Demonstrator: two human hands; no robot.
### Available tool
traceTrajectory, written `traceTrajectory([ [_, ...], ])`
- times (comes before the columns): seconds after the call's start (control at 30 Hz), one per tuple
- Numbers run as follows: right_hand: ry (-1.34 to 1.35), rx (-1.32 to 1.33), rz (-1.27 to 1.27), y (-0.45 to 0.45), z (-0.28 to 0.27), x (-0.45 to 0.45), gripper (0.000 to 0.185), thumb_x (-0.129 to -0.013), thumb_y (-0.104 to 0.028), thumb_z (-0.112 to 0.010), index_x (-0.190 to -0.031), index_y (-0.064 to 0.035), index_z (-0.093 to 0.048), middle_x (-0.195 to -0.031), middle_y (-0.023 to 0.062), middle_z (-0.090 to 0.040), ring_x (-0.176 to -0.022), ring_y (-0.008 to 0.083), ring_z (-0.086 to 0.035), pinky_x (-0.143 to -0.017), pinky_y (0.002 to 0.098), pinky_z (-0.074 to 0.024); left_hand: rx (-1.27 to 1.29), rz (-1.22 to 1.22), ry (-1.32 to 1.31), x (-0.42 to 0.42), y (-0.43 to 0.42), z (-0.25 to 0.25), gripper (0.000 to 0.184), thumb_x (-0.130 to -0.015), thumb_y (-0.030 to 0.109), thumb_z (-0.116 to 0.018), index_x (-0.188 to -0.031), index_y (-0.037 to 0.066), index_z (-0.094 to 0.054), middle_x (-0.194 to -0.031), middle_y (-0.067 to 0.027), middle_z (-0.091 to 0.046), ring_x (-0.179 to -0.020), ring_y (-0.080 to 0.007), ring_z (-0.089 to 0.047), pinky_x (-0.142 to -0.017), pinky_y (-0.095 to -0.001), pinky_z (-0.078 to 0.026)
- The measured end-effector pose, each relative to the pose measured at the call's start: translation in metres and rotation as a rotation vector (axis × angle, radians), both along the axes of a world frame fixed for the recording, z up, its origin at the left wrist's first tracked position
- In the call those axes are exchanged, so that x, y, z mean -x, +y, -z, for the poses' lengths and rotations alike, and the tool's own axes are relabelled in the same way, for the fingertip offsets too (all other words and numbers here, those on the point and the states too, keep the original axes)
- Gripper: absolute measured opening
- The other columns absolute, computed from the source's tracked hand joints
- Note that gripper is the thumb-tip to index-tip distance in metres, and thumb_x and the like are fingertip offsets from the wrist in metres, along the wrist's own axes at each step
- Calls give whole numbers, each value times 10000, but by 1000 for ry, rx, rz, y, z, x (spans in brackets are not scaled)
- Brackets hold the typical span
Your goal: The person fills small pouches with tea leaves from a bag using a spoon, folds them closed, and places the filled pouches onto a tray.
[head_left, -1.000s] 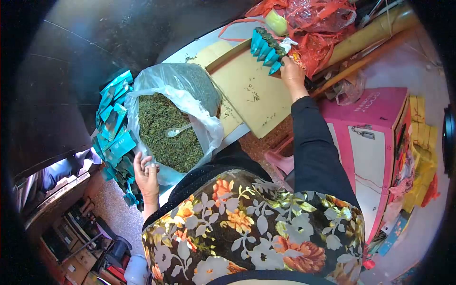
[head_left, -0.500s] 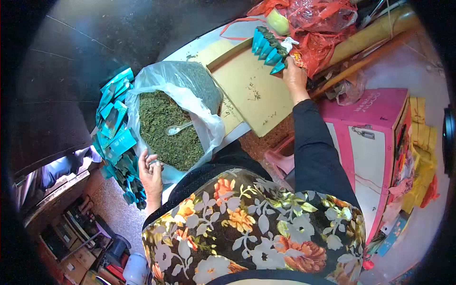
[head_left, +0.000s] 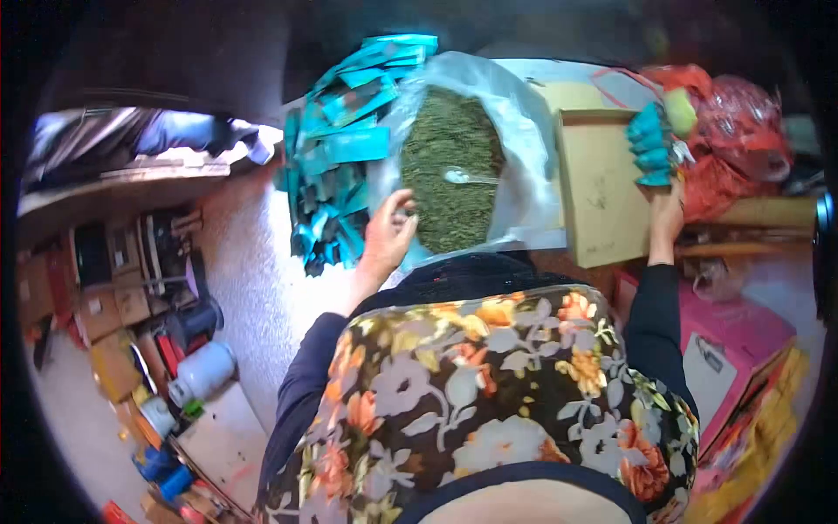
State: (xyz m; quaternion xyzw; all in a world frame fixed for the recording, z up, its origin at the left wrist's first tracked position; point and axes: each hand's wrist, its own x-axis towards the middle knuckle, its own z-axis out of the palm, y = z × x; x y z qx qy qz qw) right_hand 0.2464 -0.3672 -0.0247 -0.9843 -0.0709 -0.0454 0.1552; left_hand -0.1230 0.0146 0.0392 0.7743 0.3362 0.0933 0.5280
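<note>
My left hand [head_left: 390,234] hovers at the near left edge of a clear plastic bag [head_left: 528,166], its fingers loosely bent and apart, with nothing visible in them. The bag stands open, full of dried green leaves [head_left: 454,210]. A small white plastic spoon [head_left: 456,176] lies on the leaves. At the right end of a shallow cardboard box [head_left: 602,236], my right hand [head_left: 666,214] grips the nearest teal packet [head_left: 653,177]; its fingertips are partly hidden and blurred. Several more teal packets [head_left: 648,140] stand in a row beyond it.
A heap of flat teal packets [head_left: 349,144] lies left of the bag. Red plastic bags [head_left: 742,131] and a pale green round item [head_left: 680,112] sit beyond the box. A pink and white carton [head_left: 724,341] stands at lower right. Boxes and a grey cylinder [head_left: 202,371] are at left.
The view has swung left, so the bag and box appear farther right. My right hand stays at the packet row. My left hand remains beside the bag, its fingers slightly more bent.
</note>
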Motion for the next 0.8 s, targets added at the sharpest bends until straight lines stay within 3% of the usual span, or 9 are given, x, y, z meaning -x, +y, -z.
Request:
traceTrajectory([
  [0.03, 45, 26, 8, 3, -10, 7, 445, -845, -242, -510, -1276, -181, -418, -922, 227, -624, -843, 427, -595, -703, 479, -458, -7, -18, -35, 1, 4, 5, 461, -789, 3, -615, -1233, 53, -499, -1070, -67, -596, -808, -81, -570, -702, -217, -475],
  [0.1, 104, 39, 14, 3, -9, 15, 448, -855, -211, -498, -1289, -191, -389, -921, 238, -617, -830, 436, -589, -689, 489, -451, -303, -48, -75, 1, 19, 7, 425, -764, -8, -608, -1172, 60, -515, -1044, -100, -579, -747, -162, -595, -662, -269, -497],
  [0.13, 16, 2, -50, 4, -3, 23, 459, -863, -187, -488, -1305, -199, -365, -922, 244, -614, -829, 440, -583, -683, 502, -439, -330, -61, -21, 4, 31, -2, 450, -730, -9, -628, -1160, 57, -513, -1066, -132, -565, -871, -246, -594, -743, -320, -501],
  [0.23, -112, -79, -185, 3, 5, 27, 454, -873, -166, -467, -1311, -210, -355, -804, 274, -604, -750, 469, -577, -617, 530, -432, -803, 51, 54, -1, 67, -15, 633, -687, 71, -698, -1263, 60, -434, -1188, -135, -504, -1116, -317, -460, -958, -406, -384],
  [0.3, -179, -71, -218, 7, 5, 32, 453, -877, -170, -463, -1312, -232, -353, -758, 281, -594, -708, 477, -569, -583, 535, -424, -985, 96, 140, -10, 85, -21, 713, -666, 93, -723, -1301, 63, -403, -1244, -137, -481, -1153, -325, -439, -968, -420, -375],
  [0.43, -191, -89, -286, 24, -17, 44, 538, -817, -87, -526, -1313, -230, -375, -754, 208, -583, -692, 422, -583, -582, 500, -442, -1075, 187, 315, -30, 112, -20, 834, -595, 138, -792, -1324, 117, -387, -1301, -72, -445, -1185, -297, -419, -950, -453, -375],
  [0.5, -159, -122, -294, 42, -44, 57, 583, -785, -50, -541, -1335, -160, -381, -793, 94, -578, -749, 298, -591, -658, 410, -465, -1029, 258, 351, -36, 120, -17, 822, -589, 146, -798, -1306, 111, -398, -1289, -71, -456, -1181, -293, -422, -939, -449, -380],
  [0.63, -225, -196, -343, 65, -77, 73, 602, -759, -27, -543, -1326, -173, -403, -763, 86, -576, -671, 277, -598, -627, 392, -480, -1027, 283, 355, -40, 130, -3, 633, -602, 44, -687, -1193, 89, -465, -1248, -71, -491, -1135, -288, -448, -914, -436, -385],
  [0.8, -303, -315, -438, 103, -113, 108, 553, -755, 11, -564, -1284, -119, -471, -747, 65, -597, -691, 205, -597, -673, 330, -489, -1063, 274, 221, -35, 130, -6, 552, -617, 75, -680, -1141, 84, -504, -1184, -92, -529, -1137, -291, -457, -925, -429, -378],
])
